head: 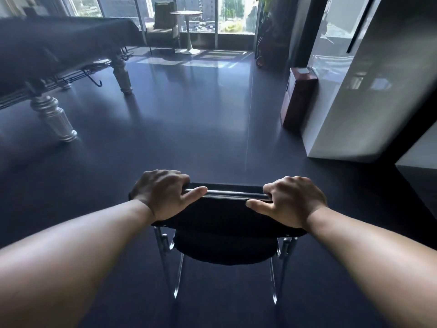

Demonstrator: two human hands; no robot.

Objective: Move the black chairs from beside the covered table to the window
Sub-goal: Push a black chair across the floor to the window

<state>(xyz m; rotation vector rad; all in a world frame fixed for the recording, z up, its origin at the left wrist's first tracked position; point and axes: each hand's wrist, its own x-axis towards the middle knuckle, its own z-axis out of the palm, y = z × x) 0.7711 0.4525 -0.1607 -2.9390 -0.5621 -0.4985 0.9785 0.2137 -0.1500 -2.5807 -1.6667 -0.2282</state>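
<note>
A black chair [227,247] with chrome legs is right below me, its back toward me. My left hand [163,192] grips the left end of its top rail and my right hand [293,200] grips the right end, fingers curled over the front edge. The covered table [59,46], draped in black cloth on silver turned legs, stands at the far left. The window [227,15] fills the far wall ahead, several steps away across the dark floor.
A small round white table [188,31] and an armchair [163,27] stand by the window. A dark red box [298,98] leans beside a white pillar [369,91] on the right. Black wire racks [78,74] lie under the covered table. Open dark floor lies ahead.
</note>
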